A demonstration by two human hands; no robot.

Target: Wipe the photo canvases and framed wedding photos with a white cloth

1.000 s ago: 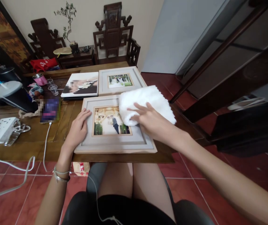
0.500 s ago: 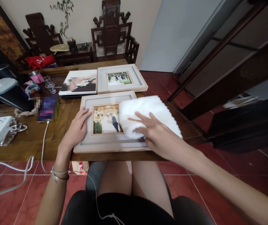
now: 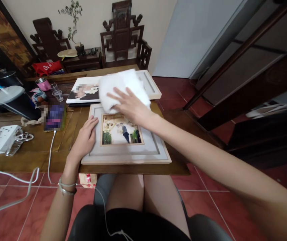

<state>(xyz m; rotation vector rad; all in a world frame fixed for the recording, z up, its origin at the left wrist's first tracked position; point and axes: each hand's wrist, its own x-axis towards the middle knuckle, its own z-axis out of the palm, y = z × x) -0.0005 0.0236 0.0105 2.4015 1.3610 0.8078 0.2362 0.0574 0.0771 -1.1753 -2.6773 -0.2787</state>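
Observation:
A picture frame [image 3: 130,158] with a pale wood rim lies flat at the table's front edge; a couple's photo sits in its middle. My left hand [image 3: 85,135] rests on the frame's left edge, its fingers laid flat over the rim. Over the frame's top edge, my right hand [image 3: 130,103] holds a fluffy white cloth [image 3: 123,85], fingers spread on top of it. The cloth covers part of the frame's upper side and much of a second picture frame [image 3: 155,85] behind. Left of that one lies a photo panel [image 3: 83,82], partly under the cloth.
To the left on the wooden table [image 3: 65,147] are a phone [image 3: 54,117] on a white cable, a power strip [image 3: 4,135], a clear hair claw [image 3: 17,142], a black tumbler [image 3: 20,102], a pink cup [image 3: 43,84] and small clear cups [image 3: 57,95]. Carved chairs [image 3: 122,33] stand behind.
My right hand and the white cloth have moved left and away from me, from the near frame's right side to its top edge. The near photo is uncovered. My left hand stays on the rim.

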